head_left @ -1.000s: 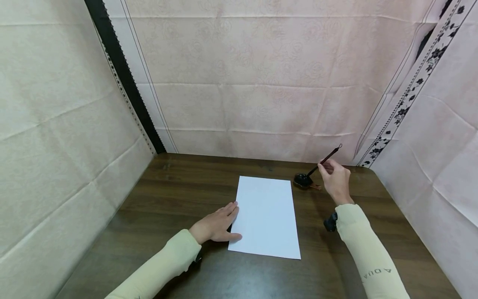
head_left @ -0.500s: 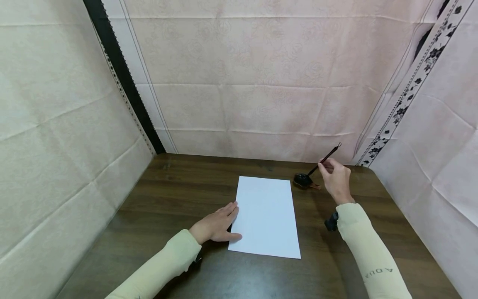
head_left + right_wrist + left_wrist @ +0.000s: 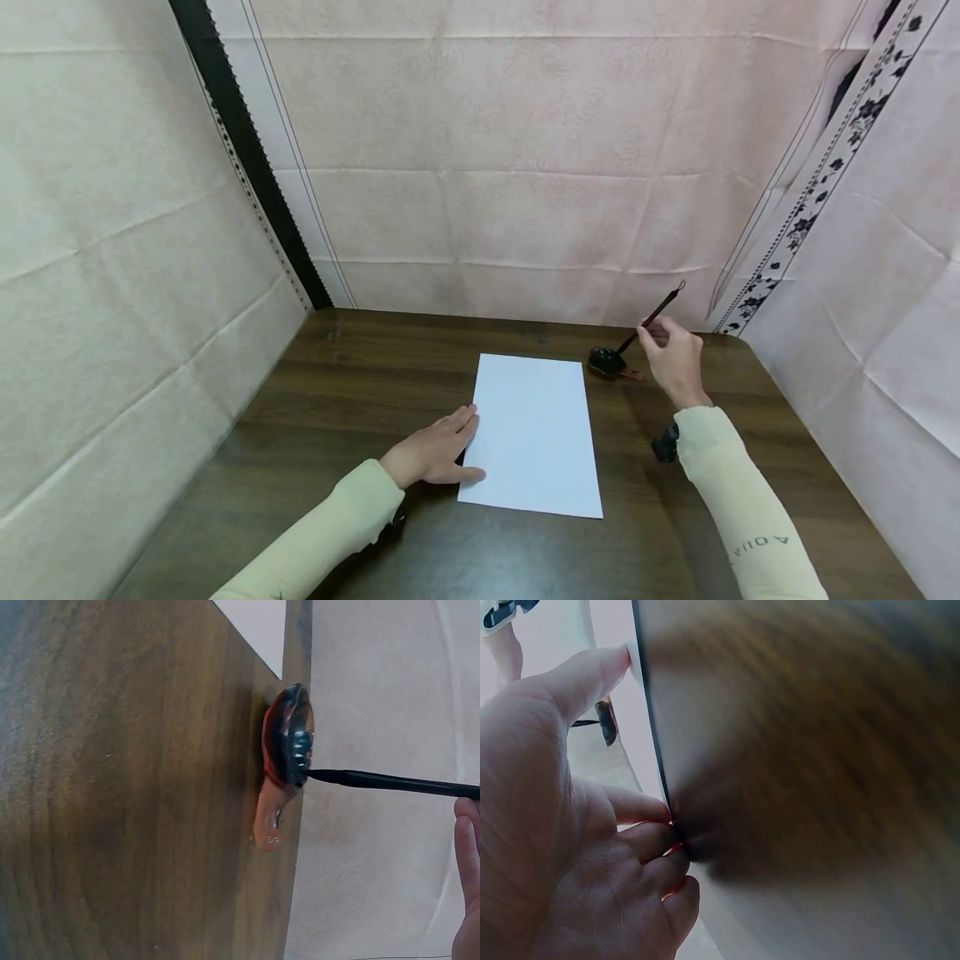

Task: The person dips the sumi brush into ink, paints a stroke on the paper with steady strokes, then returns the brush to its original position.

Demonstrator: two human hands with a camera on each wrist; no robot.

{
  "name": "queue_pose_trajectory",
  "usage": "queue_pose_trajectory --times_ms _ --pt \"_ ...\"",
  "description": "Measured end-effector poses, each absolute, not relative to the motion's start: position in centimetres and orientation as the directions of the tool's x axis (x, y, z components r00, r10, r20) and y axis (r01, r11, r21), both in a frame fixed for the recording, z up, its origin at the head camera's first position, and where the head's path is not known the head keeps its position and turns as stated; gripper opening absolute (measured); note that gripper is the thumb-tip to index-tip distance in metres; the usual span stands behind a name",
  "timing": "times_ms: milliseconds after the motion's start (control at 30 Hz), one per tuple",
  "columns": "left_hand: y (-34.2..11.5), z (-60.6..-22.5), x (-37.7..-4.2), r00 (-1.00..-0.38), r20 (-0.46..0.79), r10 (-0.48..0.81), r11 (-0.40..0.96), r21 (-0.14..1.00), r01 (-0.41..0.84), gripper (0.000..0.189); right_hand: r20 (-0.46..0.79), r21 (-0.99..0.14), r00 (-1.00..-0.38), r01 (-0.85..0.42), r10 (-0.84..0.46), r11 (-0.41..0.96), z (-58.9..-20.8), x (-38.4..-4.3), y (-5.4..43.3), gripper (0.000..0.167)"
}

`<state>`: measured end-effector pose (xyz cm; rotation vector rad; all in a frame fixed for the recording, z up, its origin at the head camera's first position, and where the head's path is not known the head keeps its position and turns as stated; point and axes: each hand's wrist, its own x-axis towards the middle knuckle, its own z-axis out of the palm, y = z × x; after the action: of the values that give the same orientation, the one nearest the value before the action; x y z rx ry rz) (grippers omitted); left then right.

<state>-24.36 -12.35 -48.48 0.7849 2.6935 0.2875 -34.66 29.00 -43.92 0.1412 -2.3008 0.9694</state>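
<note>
A writing brush (image 3: 662, 308) with a dark handle and a hanging loop leans up to the right. My right hand (image 3: 677, 367) pinches its shaft between thumb and fingers. The brush's tip meets a small black, glossy ink dish (image 3: 606, 362), and in the right wrist view the dish's reddish-brown stem (image 3: 268, 817) points away from its bowl (image 3: 286, 739). A blank white sheet of paper (image 3: 534, 433) lies left of the dish. My left hand (image 3: 435, 450) rests on the sheet's left edge with fingers extended; in the left wrist view thumb and fingertips touch that edge.
Everything stands on a dark brown wooden table (image 3: 360, 383). Pale patterned cloth (image 3: 480, 167) hangs behind it, and more cloth closes in both sides. Each wrist carries a black device, such as the right wrist camera (image 3: 665, 443).
The brush's looped upper end has tilted up very slightly, while its tip stays at the ink dish. My left hand and the paper look essentially the same.
</note>
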Motion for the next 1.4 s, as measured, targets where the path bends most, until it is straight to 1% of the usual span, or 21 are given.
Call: queue_pose_trajectory --times_ms 167,467,900,1200,1400 --pt "-12.4 -48.6 -24.4 -0.795 -0.248 0.553 0.826 0.286 0.485 0.098 0.580 -0.597 -0.805 -0.313 0.127 0.739 -44.4 -34.5 29.2 0.022" --pt "-12.4 -48.5 -24.5 -0.797 -0.250 0.549 0.828 0.289 0.480 0.097 0.615 -0.575 -0.780 -0.342 0.117 0.743 -44.0 -34.7 29.4 0.022" --pt "-12.2 -48.1 -24.2 -0.801 -0.245 0.546 0.831 0.283 0.479 0.097 0.664 -0.546 -0.742 -0.398 0.092 0.737 -42.0 -34.2 29.1 0.018" --pt "-12.2 -48.4 -24.1 -0.797 -0.252 0.549 0.830 0.276 0.485 0.097 0.718 -0.504 -0.692 -0.443 0.075 0.741 -40.4 -33.4 28.0 0.012" --pt "-12.2 -48.2 -24.2 -0.801 -0.249 0.545 0.833 0.269 0.483 0.097 0.722 -0.518 -0.689 -0.483 0.059 0.706 -39.2 -32.7 26.5 0.011"
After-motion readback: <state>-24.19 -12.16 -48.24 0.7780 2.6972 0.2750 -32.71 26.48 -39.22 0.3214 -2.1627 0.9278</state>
